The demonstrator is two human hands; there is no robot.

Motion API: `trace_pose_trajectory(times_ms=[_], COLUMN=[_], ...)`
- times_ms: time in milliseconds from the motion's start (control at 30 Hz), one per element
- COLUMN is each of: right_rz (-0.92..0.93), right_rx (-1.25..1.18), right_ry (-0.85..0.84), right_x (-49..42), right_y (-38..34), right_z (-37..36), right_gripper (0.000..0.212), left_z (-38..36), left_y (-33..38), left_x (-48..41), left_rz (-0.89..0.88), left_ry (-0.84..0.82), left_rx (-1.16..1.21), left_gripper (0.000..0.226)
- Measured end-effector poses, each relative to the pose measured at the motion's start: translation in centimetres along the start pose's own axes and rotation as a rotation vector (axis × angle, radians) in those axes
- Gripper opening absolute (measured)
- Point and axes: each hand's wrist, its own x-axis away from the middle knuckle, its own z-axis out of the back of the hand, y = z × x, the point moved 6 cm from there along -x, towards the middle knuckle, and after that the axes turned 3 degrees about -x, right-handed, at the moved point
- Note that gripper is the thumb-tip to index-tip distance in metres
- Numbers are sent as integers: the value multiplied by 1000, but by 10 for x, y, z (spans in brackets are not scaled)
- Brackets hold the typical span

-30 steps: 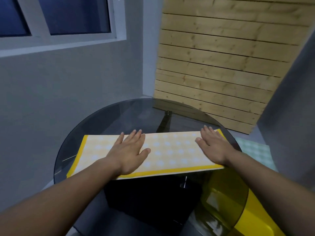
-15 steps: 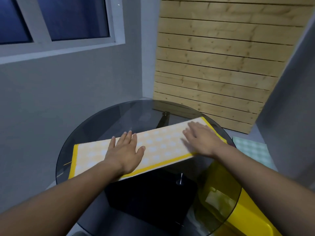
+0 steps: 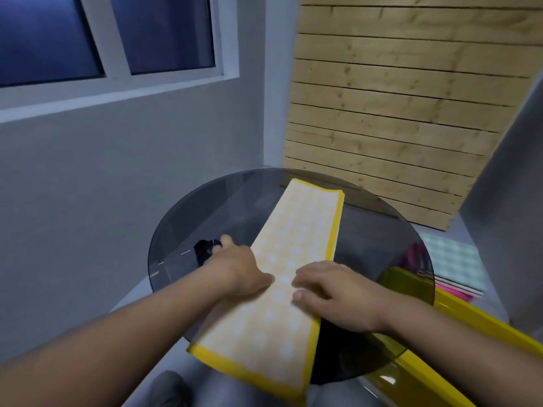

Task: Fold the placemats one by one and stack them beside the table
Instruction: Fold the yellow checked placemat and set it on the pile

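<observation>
One long, narrow folded placemat (image 3: 296,239), pale checked cloth with a yellow border, lies flat on the round smoked-glass table (image 3: 188,230). It runs lengthwise from the near rim toward the far side of the table. Its near end overhangs the near rim, and its far end rests on the glass short of the far rim.

Both hands are at the middle section of the placemat.

1. Left hand (image 3: 235,268): positioned at the left long edge. The thumb lies on the top surface and the fingers extend past the edge over the glass. Motion blur hides whether the fingers pinch the edge or only rest beside it, so the grip cannot be told.
2. Right hand (image 3: 335,292): positioned at the right long edge. The fingers are loosely bent and press down on the top surface, with nothing clasped.

Right of the table, on the floor, lies a flat stack of placemats (image 3: 452,259); the top one is green checked and pink edges show beneath it. A glossy yellow object (image 3: 458,315) sits partly under the right rim. Behind the table are a wooden slat panel (image 3: 396,98), a grey wall (image 3: 117,171) and a white-framed window (image 3: 117,33).
</observation>
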Motion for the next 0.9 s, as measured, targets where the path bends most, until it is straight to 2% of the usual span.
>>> trace_pose_trajectory(times_ms=[200, 300, 333, 400, 433, 500, 567, 667, 800, 900], right_rz=[-57, -73, -65, -33, -2, 71, 121, 143, 119, 121], right_rx=[-95, -79, -52, -48, -82, -163, -190, -76, -46, -49], right_ry=[12, -8, -16, -3, 20, 50, 8, -50, -1, 47], right_x=[10, 12, 14, 19, 23, 32, 42, 56, 69, 76], right_y=[23, 29, 28, 19, 11, -9, -23, -30, -30, -29], right_z=[-1, 0, 0, 2, 5, 6, -3, -23, -30, -34], right_gripper=[30, 40, 44, 46, 42, 33, 31, 37, 42, 38], left_z=[-7, -1, -2, -10, -16, -26, -33, -36, -45, -48], left_y=[11, 22, 26, 33, 34, 33, 31, 29, 31, 32], left_x=[28, 43, 48, 59, 63, 71, 77, 82, 83, 86], left_rz=[-240, -457, -549, -697, -741, -771, -768, -745, -742, -756], left_ry=[71, 237, 247, 153, 89, 12, 1, 23, 60, 106], left_rx=[20, -80, -55, 60, 98, 110, 143, 241, 264, 267], left_gripper=[58, 48, 43, 37, 42, 58, 69, 70, 72, 73])
